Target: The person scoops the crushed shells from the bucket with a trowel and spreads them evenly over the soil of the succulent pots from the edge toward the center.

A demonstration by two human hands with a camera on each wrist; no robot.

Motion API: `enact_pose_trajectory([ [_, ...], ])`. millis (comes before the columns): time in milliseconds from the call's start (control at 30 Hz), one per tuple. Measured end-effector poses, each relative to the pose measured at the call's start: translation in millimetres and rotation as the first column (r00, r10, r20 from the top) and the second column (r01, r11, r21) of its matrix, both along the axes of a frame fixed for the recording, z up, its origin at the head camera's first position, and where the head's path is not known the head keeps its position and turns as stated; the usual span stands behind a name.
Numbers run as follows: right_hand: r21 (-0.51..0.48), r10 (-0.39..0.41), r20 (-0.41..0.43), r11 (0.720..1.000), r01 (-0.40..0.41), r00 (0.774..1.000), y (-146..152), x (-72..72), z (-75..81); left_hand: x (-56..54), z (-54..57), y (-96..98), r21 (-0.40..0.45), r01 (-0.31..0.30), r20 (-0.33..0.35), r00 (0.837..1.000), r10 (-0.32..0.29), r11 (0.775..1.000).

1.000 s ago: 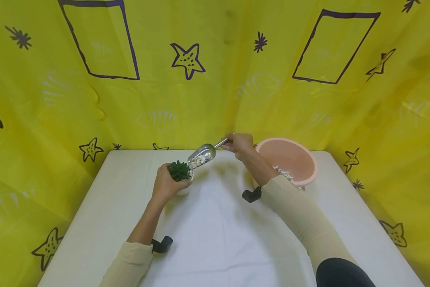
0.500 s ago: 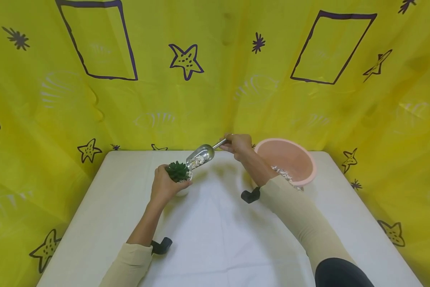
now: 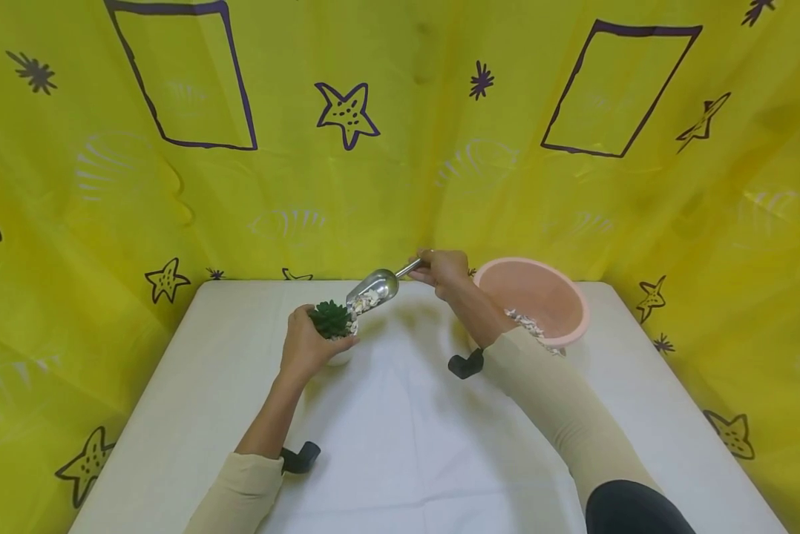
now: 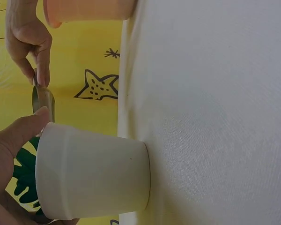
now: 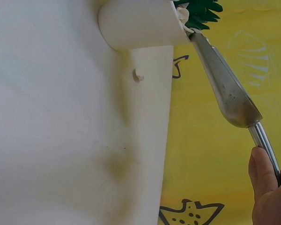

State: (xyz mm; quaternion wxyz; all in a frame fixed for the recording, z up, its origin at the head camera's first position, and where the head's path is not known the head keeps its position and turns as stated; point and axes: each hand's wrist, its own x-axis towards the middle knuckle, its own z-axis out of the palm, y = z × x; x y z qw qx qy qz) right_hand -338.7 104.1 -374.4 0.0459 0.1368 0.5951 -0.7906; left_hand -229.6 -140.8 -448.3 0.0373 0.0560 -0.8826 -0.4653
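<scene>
A small green succulent (image 3: 330, 319) grows in a white pot (image 4: 93, 173) standing on the table. My left hand (image 3: 304, 343) grips the pot around its upper rim, thumb on the near side. With the fingers of my right hand (image 3: 445, 271) I hold a metal scoop (image 5: 229, 96) by its thin handle. Its mouth tilts down to the right side of the pot rim, beside the leaves. Whitish stones (image 3: 365, 300) lie in the scoop, and more show at the pot's rim. Part of the pot is hidden behind my left hand in the head view.
A pink basin (image 3: 533, 289) with whitish stones inside stands at the back right, partly behind my right forearm. One loose stone (image 5: 138, 75) lies on the white-covered table (image 3: 400, 437) near the pot. A yellow patterned curtain (image 3: 400, 185) hangs right behind the table.
</scene>
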Motion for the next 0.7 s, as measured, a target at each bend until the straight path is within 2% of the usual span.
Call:
enact_pose_trajectory([
  [200, 0.005, 0.007, 0.000, 1.000, -0.007, 1.000, 0.3, 0.8, -0.4, 1.4, 0.2, 0.4, -0.009, -0.011, 0.005, 1.000, 0.011, 1.000],
  [433, 0.015, 0.000, -0.006, 1.000, 0.000, 1.000, 0.4, 1.2, 0.8, -0.5, 0.3, -0.6, 0.010, 0.037, -0.012, 0.999, -0.037, 0.999],
  [700, 0.021, 0.003, 0.001, 1.000, -0.003, 1.000, 0.3, 1.6, 1.5, -0.1, -0.4, 0.5, -0.040, -0.015, 0.006, 1.000, 0.015, 0.999],
])
